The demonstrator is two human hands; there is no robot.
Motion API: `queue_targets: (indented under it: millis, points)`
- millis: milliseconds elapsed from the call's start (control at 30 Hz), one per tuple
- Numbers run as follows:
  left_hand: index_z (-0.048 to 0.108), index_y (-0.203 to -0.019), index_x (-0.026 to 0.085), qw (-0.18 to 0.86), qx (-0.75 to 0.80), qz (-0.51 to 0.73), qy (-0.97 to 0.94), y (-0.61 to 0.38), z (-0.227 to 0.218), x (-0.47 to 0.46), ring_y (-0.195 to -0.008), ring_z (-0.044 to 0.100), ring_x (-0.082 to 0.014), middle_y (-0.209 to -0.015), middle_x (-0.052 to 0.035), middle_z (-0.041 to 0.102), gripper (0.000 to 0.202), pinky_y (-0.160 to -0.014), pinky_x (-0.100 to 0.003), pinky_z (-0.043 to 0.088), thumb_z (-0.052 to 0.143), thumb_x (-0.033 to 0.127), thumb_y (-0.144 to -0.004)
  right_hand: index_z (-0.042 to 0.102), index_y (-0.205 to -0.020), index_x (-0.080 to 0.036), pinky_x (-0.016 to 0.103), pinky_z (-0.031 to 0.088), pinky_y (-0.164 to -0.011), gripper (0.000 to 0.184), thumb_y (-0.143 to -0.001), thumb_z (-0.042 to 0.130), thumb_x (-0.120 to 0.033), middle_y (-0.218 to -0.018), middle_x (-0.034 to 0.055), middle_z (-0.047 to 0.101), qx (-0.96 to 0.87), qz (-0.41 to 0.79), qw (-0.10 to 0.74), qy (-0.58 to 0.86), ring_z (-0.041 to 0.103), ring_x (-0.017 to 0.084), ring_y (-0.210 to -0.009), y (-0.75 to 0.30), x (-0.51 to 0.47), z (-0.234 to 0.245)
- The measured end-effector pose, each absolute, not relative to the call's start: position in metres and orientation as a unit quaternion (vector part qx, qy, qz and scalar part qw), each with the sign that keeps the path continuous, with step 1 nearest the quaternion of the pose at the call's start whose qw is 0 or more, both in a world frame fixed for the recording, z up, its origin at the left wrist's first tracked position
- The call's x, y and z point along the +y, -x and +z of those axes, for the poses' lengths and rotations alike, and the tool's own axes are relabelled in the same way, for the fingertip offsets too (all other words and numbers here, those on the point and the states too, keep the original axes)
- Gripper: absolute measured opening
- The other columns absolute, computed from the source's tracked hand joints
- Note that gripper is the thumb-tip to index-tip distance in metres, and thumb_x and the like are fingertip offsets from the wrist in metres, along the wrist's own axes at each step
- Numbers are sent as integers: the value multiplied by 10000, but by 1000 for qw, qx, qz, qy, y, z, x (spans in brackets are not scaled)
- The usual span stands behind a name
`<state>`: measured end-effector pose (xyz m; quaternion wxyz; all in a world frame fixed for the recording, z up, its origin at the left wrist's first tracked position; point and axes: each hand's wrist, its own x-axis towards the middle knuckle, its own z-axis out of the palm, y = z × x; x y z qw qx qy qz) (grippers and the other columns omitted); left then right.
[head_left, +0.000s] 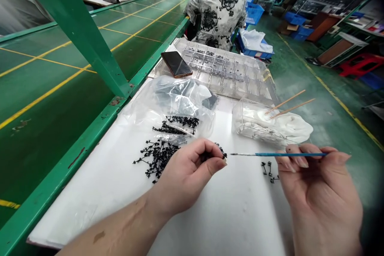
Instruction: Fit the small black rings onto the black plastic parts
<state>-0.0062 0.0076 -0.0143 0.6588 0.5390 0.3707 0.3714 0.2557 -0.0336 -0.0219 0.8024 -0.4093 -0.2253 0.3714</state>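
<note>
My left hand (192, 172) is closed over the white tabletop (240, 216), pinching small black parts (222, 150) that show past the fingertips. In my right hand (321, 192) is a thin blue-handled paintbrush (270, 154), held level. Its tip points left and ends close to the black parts; I cannot tell whether it touches them. A heap of black branched pieces (162, 156) lies just left of my left hand. A few separate black pieces (267, 168) lie beside my right hand.
A clear plastic bag (180, 92) lies behind the heap. Beyond it are a phone (176, 64) and a compartment tray (258, 74). A clear box (238, 116) holds white material and two sticks (288, 102). A green post (78, 28) rises at left; a person (219, 12) sits ahead.
</note>
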Motion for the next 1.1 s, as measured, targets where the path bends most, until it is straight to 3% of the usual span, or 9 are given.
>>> queue_targets:
  millis: [367,667,900,1100]
  points:
    - [709,-926,237,641,385,370,-552,6,-13,8,-717,562,-161,-829,9,689,110,-656,-288,426,740,330,-975,735,-858,-245,290,441,-504,338,-737,1014,-392,-798,-29,448,-241,351,790,440,416,134,-676,-254,-32,-20]
    - [706,-934,247,638,386,366,-557,7,-11,7,-744,575,-154,-844,26,684,97,-680,-275,441,732,323,-989,724,-849,-231,290,436,-492,300,-779,980,-371,-778,-31,447,-235,340,802,431,431,126,-661,-260,-32,-17]
    - [695,-946,252,618,406,341,-581,8,-19,11,-761,560,-174,-841,17,652,147,-703,-291,438,699,384,-1010,650,-893,-204,223,442,-466,206,-856,850,-238,-829,-27,598,-131,190,811,538,507,100,-624,-312,-17,-29]
    - [678,-976,244,605,415,319,-600,5,-29,16,-748,531,-181,-837,7,618,223,-675,-298,401,656,457,-1038,619,-927,-194,199,424,-424,394,-796,931,-397,-779,-39,633,-111,131,778,604,504,84,-538,-344,-8,-55]
